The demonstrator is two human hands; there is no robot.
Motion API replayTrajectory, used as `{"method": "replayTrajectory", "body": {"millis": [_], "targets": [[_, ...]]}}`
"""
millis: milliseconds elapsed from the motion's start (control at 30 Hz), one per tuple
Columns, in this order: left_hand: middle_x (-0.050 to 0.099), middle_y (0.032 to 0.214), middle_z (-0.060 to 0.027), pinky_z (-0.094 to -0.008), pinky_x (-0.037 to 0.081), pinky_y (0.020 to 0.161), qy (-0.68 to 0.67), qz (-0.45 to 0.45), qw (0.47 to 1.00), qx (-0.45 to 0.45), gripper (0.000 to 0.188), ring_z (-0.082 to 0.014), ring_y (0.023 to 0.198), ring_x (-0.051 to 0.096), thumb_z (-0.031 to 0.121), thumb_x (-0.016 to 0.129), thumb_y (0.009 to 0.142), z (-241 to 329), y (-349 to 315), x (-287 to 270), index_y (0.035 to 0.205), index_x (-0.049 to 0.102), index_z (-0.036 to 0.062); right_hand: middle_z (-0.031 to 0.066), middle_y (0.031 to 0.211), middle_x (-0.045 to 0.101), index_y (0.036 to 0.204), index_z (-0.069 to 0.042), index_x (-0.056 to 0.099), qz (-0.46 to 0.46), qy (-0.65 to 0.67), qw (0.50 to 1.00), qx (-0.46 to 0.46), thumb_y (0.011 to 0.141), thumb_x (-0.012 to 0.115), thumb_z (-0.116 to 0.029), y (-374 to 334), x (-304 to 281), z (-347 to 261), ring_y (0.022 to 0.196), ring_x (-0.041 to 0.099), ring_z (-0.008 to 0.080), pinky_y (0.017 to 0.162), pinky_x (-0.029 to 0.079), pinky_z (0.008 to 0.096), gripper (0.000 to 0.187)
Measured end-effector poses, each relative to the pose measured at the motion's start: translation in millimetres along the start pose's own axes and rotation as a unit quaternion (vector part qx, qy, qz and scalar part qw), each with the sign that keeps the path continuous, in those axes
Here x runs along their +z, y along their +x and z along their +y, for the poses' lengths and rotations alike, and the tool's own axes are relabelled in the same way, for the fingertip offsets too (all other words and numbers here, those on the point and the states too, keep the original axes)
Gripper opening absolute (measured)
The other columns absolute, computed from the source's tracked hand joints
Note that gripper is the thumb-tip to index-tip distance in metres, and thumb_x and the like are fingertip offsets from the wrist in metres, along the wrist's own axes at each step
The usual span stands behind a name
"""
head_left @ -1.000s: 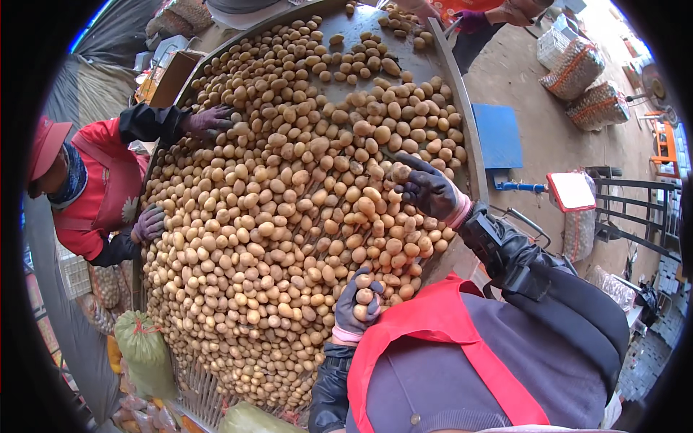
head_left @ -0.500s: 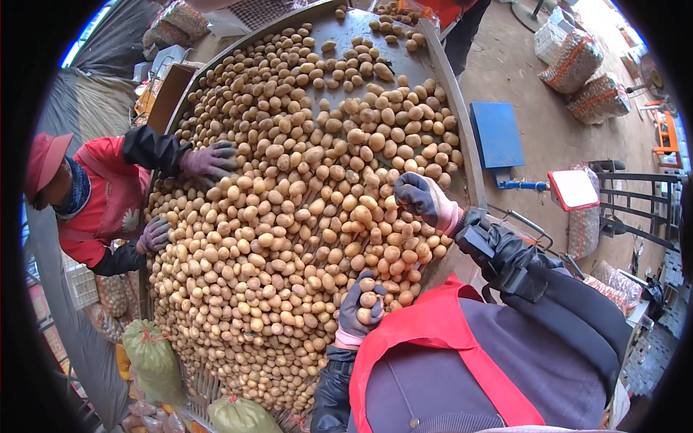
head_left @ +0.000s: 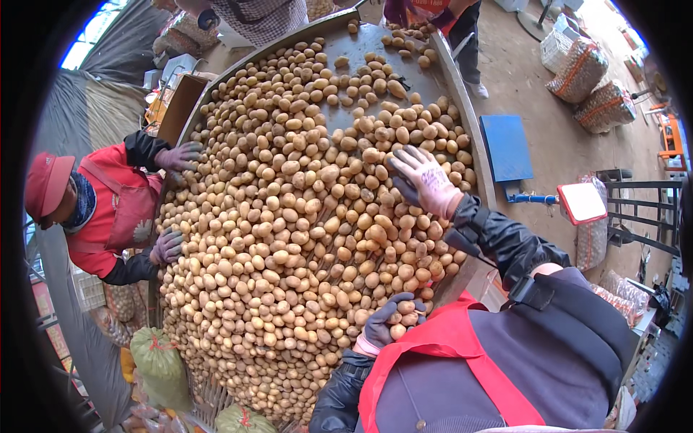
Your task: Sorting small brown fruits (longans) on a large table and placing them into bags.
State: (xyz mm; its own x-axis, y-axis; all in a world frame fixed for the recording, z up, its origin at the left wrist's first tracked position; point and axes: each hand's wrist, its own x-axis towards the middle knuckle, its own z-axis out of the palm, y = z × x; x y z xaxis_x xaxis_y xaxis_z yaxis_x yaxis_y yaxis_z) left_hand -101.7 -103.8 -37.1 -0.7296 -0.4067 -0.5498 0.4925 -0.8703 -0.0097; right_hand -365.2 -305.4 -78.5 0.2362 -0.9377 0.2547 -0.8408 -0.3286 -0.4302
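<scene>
A broad heap of brown potatoes (head_left: 281,238) covers a large metal sorting table (head_left: 480,155). My left hand (head_left: 377,330), in a grey and pink glove, is curled around several small potatoes (head_left: 406,308) at the near edge of the heap, close to my red apron (head_left: 426,335). Farther up on the right, my right hand (head_left: 426,182) rests palm down on the potatoes, its fingers stretched out and its glove's pale back showing. No potato shows in its grasp, though the underside of that hand is hidden.
A co-worker (head_left: 108,195) stands at the left side, gloved hands at the heap's edge. More people are at the far end. Green sacks (head_left: 160,361) stand at lower left. On the right are a blue platform scale (head_left: 507,148) and filled net bags (head_left: 580,70).
My right hand has gone from curled fingers to a flat, spread hand. My left hand still holds potatoes. The co-worker's far hand has drawn back toward the left edge. The view has shifted slightly.
</scene>
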Motion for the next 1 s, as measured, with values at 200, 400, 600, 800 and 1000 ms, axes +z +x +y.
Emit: {"method": "replayTrajectory", "body": {"millis": [200, 400, 600, 800, 1000], "targets": [[0.061, 0.115, -0.0208, -0.0432, 0.054, 0.082, 0.008, 0.036, 0.999, 0.011, 0.041, -0.0327, 0.098, 0.060, 0.035, 0.048, 0.098, 24, 0, -6, 0.128, 0.055, 0.0073, 0.0123, 0.144, 0.050, 0.137, -0.008, 0.054, -0.122, -0.110, 0.984, 0.063, 0.095, 0.052, -0.023, 79, 40, 54, 0.142, 0.035, 0.0297, 0.118, 0.023, 0.0422, 0.045], [0.060, 0.118, -0.0185, -0.0372, 0.058, 0.074, -0.024, 0.014, 0.997, 0.067, 0.041, -0.0343, 0.108, 0.063, 0.031, 0.047, 0.100, 38, -7, -21, 0.133, 0.049, 0.0074, 0.0131, 0.134, 0.056, 0.125, -0.008, 0.059, 0.033, -0.112, 0.993, -0.034, 0.079, 0.065, -0.012, 93, 18, 23, 0.134, 0.043, 0.0336, 0.115, 0.029, 0.0490, 0.046], [0.059, 0.121, -0.0218, -0.0418, 0.058, 0.079, -0.081, -0.023, 0.996, 0.040, 0.040, -0.0370, 0.108, 0.064, 0.027, 0.050, 0.096, 43, -8, -33, 0.131, 0.051, 0.0079, 0.0106, 0.129, 0.057, 0.128, -0.010, 0.057, -0.169, 0.041, 0.968, -0.183, 0.064, 0.071, -0.008, 11, 28, -38, 0.127, 0.050, 0.0311, 0.105, 0.042, 0.0452, 0.065], [0.056, 0.129, -0.0219, -0.0393, 0.056, 0.078, 0.017, -0.042, 0.999, 0.003, 0.041, -0.0313, 0.098, 0.065, 0.031, 0.047, 0.098, 44, 1, -19, 0.132, 0.051, 0.0072, 0.0059, 0.117, 0.064, 0.126, -0.018, 0.061, -0.046, -0.089, 0.995, -0.007, 0.079, 0.067, -0.011, 72, 4, -10, 0.114, 0.059, 0.0268, 0.094, 0.043, 0.0409, 0.048], [0.050, 0.139, -0.0252, -0.0544, 0.056, 0.092, 0.065, 0.020, 0.996, 0.060, 0.045, -0.0436, 0.123, 0.055, 0.040, 0.039, 0.105, 45, 10, 1, 0.135, 0.048, 0.0072, 0.0022, 0.113, 0.067, 0.130, -0.027, 0.058, -0.242, -0.170, 0.954, 0.042, 0.080, 0.072, -0.013, 109, 29, 6, 0.106, 0.061, 0.0220, 0.093, 0.040, 0.0410, 0.054]]}}
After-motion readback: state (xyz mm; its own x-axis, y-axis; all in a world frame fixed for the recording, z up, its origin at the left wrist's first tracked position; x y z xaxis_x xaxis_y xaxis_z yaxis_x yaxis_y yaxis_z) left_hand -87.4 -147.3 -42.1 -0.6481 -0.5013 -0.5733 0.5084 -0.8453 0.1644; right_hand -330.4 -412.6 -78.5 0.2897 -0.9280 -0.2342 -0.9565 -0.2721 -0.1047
